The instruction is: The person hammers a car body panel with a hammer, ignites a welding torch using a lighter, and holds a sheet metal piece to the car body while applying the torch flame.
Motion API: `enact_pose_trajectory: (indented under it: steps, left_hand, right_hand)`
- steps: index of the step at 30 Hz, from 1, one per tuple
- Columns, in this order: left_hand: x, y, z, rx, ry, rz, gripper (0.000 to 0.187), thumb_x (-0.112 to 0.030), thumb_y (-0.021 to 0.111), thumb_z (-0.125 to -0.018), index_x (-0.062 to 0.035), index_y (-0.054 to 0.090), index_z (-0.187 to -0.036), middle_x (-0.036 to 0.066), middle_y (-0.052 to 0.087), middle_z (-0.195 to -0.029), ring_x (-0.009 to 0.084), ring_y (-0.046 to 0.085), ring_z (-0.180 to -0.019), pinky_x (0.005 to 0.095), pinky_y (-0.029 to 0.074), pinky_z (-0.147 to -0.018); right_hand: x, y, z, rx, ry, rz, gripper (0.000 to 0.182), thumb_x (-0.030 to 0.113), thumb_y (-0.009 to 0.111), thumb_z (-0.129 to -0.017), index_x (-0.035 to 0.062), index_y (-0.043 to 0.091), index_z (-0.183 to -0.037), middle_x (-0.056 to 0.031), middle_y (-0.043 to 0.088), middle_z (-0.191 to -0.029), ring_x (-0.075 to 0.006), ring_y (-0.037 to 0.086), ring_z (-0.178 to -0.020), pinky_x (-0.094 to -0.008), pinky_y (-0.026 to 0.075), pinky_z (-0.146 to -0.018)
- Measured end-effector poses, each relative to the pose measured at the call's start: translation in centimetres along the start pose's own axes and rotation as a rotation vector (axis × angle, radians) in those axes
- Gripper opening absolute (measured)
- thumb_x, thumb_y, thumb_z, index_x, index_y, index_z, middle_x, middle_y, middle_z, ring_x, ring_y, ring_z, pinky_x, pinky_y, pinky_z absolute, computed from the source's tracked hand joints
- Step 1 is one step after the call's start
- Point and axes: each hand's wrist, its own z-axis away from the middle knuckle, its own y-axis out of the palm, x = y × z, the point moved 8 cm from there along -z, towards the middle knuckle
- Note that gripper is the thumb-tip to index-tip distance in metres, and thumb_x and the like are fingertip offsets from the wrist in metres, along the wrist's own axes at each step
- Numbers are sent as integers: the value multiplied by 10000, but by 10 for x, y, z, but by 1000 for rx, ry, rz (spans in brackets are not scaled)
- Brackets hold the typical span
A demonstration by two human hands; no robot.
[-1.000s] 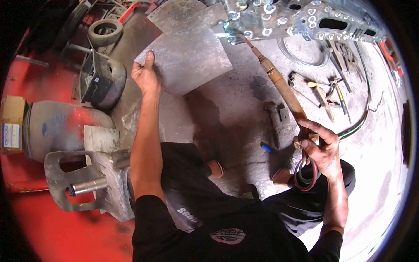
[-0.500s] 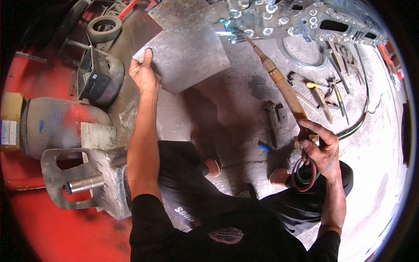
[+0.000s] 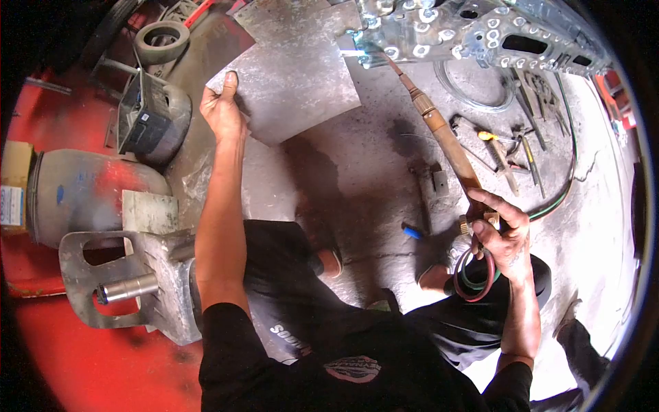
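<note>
My left hand (image 3: 224,113) grips the left edge of a flat grey metal sheet (image 3: 295,75), thumb on top. My right hand (image 3: 504,230) is closed round the handle end of a brown gas torch (image 3: 446,141), beside its brass knob. The torch points up and left, and a bright flame (image 3: 353,53) comes from its tip. That flame lies at the sheet's right edge, by the left end of a perforated metal part (image 3: 439,31) with many round weld marks. Red and green hoses (image 3: 473,292) loop below my right hand.
Pliers and other hand tools (image 3: 511,154), a wire coil (image 3: 473,103) and a blue object (image 3: 412,232) lie on the floor. At left are a grey chair (image 3: 165,275), a metal tank (image 3: 96,196) and a black bin (image 3: 144,117). A person's leg (image 3: 580,350) shows lower right.
Another person's leg and foot have come into view at the lower right. The view has shifted slightly; my hands keep their holds and the flame stays at the same place.
</note>
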Motion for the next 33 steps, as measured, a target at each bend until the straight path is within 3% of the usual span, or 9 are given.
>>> enact_pose_trajectory:
  steps: [16, 19, 22, 33]
  left_hand:
    - [5, -5, -2, -10, -1, -30, 209, -44, 754, -870, 18, 677, -1054, 67, 713, -1008, 133, 635, -874, 279, 489, -835]
    - [11, -6, -5, 26, -22, -42, 297, -124, 760, -889, 23, 640, -1116, 77, 691, -1067, 159, 632, -950, 306, 474, -901]
    - [10, -7, -5, -18, -30, -20, 208, -41, 754, -869, 14, 679, -1055, 58, 712, -992, 123, 630, -850, 267, 489, -808]
    - [3, -3, -3, -18, 11, -41, 177, -31, 746, -874, 12, 684, -1035, 49, 710, -963, 113, 622, -826, 265, 493, -773]
  right_hand:
    - [-1, 2, 0, 14, -24, -36, 409, 43, 726, -841, 26, 664, -1245, -65, 706, -1035, -131, 641, -897, -298, 512, -857]
    - [0, 4, 0, 16, -22, -35, 410, 41, 725, -842, 23, 662, -1247, -59, 704, -1019, -130, 642, -890, -292, 511, -850]
    - [0, 6, 0, 11, -16, -17, 414, 43, 728, -841, 25, 662, -1249, -52, 702, -992, -126, 642, -888, -289, 510, -843]
    - [-3, 0, 1, -14, -25, -1, 420, 72, 752, -826, 22, 668, -1235, -40, 698, -965, -116, 626, -883, -289, 492, -857]
